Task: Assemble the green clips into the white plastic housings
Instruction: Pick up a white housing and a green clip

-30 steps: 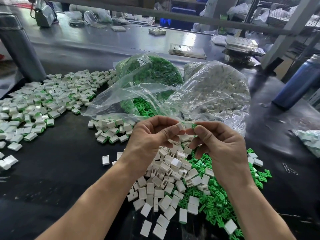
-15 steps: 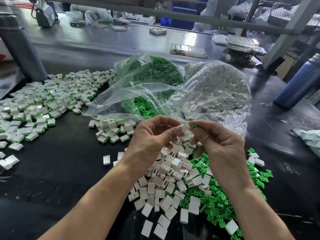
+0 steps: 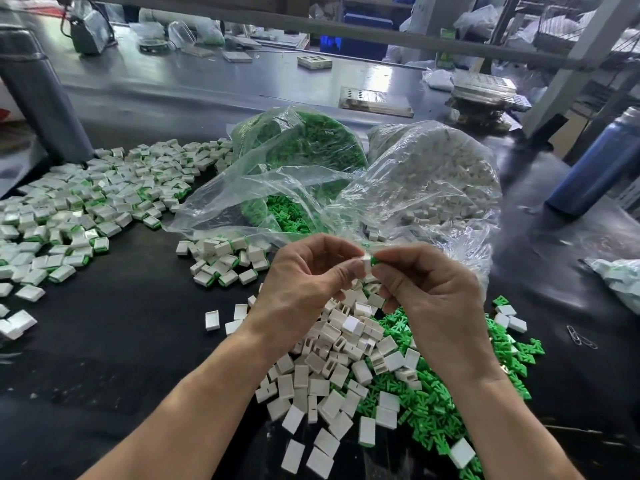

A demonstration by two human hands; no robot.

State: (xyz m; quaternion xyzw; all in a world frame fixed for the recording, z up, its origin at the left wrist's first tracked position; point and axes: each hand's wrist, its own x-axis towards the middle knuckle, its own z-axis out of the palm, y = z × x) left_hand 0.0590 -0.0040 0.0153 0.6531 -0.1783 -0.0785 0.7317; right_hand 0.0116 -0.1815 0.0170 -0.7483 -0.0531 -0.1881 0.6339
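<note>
Green clip (image 3: 374,260) pinched in right hand (image 3: 433,299) fingers, meeting white housing (image 3: 365,263) pinched by left hand (image 3: 304,289), above loose housings (image 3: 339,358) and clips (image 3: 443,403) heaped on black bench (image 3: 121,358); two clear bags (image 3: 346,174) behind.

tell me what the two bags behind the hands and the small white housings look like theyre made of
Bags: thin clear plastic film, glossy; they crinkle, catch glare, and the green and white parts show through.
White housings: probably moulded hard plastic, smooth and slightly satin; crisp box edges, cut slots and uniform colour suggest it.
</note>
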